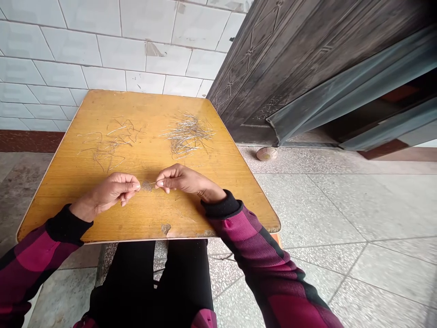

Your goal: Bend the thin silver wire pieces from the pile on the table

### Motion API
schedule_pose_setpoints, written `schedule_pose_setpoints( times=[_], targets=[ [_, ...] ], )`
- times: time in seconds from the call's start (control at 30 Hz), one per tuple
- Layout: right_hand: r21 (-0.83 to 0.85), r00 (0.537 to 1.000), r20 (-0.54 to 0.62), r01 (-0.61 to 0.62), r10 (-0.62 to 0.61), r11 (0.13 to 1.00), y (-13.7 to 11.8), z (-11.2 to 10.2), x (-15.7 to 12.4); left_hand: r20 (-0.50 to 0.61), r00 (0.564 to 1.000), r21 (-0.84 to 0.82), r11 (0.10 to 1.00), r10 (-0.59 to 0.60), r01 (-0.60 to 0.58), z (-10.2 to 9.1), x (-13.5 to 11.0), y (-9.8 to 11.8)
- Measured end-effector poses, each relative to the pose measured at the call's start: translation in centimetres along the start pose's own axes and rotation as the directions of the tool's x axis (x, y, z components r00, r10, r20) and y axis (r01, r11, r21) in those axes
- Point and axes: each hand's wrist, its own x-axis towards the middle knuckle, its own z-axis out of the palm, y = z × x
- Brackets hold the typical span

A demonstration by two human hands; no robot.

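A short thin wire (150, 183) stretches between my two hands, just above the wooden table near its front. My left hand (118, 190) pinches what looks like one end, thumb against forefinger. The other end sits in the pinch of my right hand (178, 178). Beyond my right hand lies a dense heap of mostly straight, shiny wires (189, 134). Past my left hand is a looser scatter of bent, darker wires (114, 143). The fingertips hide both ends of the held wire.
The yellow-brown table (146, 107) has rounded corners and chipped patches. A white tiled wall (92, 43) stands behind it. To the right are a dark carved door (252, 68), a grey-green curtain (327, 91) and a worn ball (266, 154) on the tiled floor.
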Motion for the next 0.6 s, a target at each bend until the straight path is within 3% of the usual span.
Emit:
schedule_pose_setpoints(
  times=[0.17,0.4,0.6],
  targets=[
    [-0.168,0.992,0.115,-0.03,0.05,0.985,-0.4,-1.6,-0.7,0.045,0.999,0.084,0.996,0.004,-0.008,0.1,-0.4,0.2],
    [-0.324,0.955,0.28,-0.001,0.097,0.946,-1.5,-3.8,-2.3,0.059,0.998,0.074,0.997,-0.022,0.018,-0.1,-0.8,0.3],
    [-0.32,0.961,0.268,0.017,0.073,0.947,-1.9,-4.9,-3.2,0.075,0.997,0.03,0.999,-0.014,0.012,-0.3,-0.8,0.3]
  ],
)
